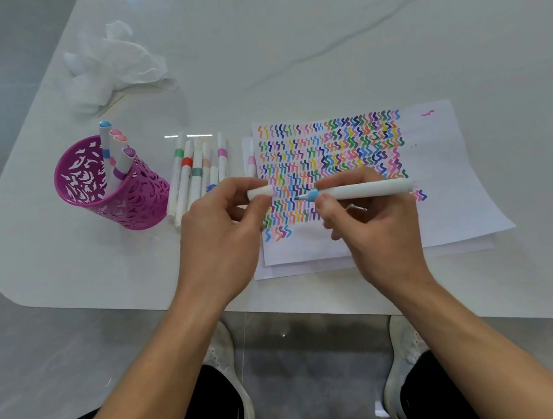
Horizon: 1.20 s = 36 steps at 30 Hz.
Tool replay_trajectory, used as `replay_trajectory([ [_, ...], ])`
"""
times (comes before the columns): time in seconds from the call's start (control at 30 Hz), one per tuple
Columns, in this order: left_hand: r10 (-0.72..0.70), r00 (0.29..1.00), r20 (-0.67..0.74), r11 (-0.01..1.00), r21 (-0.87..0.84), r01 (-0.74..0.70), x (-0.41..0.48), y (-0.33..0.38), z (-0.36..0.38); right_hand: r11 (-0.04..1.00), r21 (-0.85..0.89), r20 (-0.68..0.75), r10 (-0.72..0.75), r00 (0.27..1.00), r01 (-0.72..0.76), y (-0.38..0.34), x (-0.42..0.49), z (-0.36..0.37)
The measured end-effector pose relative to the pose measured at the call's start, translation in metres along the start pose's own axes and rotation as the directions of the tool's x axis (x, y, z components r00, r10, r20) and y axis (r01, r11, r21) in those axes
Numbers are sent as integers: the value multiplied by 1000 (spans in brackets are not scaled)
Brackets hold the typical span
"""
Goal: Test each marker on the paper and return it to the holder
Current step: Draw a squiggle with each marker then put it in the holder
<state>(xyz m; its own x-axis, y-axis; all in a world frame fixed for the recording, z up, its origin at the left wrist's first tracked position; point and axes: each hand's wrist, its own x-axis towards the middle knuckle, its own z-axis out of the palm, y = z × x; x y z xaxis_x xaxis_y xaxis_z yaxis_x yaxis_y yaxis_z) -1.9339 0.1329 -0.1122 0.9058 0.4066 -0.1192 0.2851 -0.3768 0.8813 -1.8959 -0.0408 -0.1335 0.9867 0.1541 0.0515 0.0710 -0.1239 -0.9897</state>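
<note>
while the right hand (368, 222) pinched the white marker with the light blue tip (366, 189) between thumb and curled fingers close behind the nib, the barrel lay nearly level over the sheet of white paper (447, 169), nib pointing toward the left hand (223, 220). whether the nib touched the sheet could not be told. the left hand pinched the small white cap (259, 192) between thumb and forefinger, with the cap's open end facing the nib and a short gap between the two.

the paper was crowded with rows of short coloured zigzag strokes that filled most of its left and middle parts; its right margin was bare apart from one pink mark near the far corner. it lay on top of other white sheets near the front edge of the desk (290, 59).

just left of the paper, a row of white capped markers with coloured bands (193, 176) lay side by side on the desk, partly hidden behind the left hand. one more marker with a pink band (251, 165) showed at the paper's left edge.

further left, by the desk's rounded front left corner, stood the purple perforated metal holder (142, 200), upright, with a few capped markers (112, 152) leaning in it against its far rim.

beyond the holder, along the left edge, sat a crumpled white tissue (111, 67) with a thin wooden stick (111, 105) beside it.
</note>
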Motion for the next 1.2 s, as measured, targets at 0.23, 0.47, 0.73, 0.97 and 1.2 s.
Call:
replay_trajectory([
  [0.23, -64, 992, 105, 984, -161, 80, 2, -2, 2, 987, 148, 2, 62, 998, -62, -7, 2, 0],
  [0.47, 6, 984, 181, 995, -95, 11, -2, 0, 5, 995, 64, 45, 69, 997, -72, -6, -1, 5],
  [0.73, 43, 971, 235, 997, -74, -26, -3, 3, 5, 996, 62, 79, 61, 995, -66, -4, -1, 5],
  [0.97, 38, 969, 245, 998, -56, -25, -2, 3, 4, 994, 98, 49, 48, 998, -53, -1, -1, 3],
  [1.2, 26, 977, 211, 999, -42, -18, -1, 1, 5, 990, 139, -1, 28, 1000, -27, -2, 1, 1],
])
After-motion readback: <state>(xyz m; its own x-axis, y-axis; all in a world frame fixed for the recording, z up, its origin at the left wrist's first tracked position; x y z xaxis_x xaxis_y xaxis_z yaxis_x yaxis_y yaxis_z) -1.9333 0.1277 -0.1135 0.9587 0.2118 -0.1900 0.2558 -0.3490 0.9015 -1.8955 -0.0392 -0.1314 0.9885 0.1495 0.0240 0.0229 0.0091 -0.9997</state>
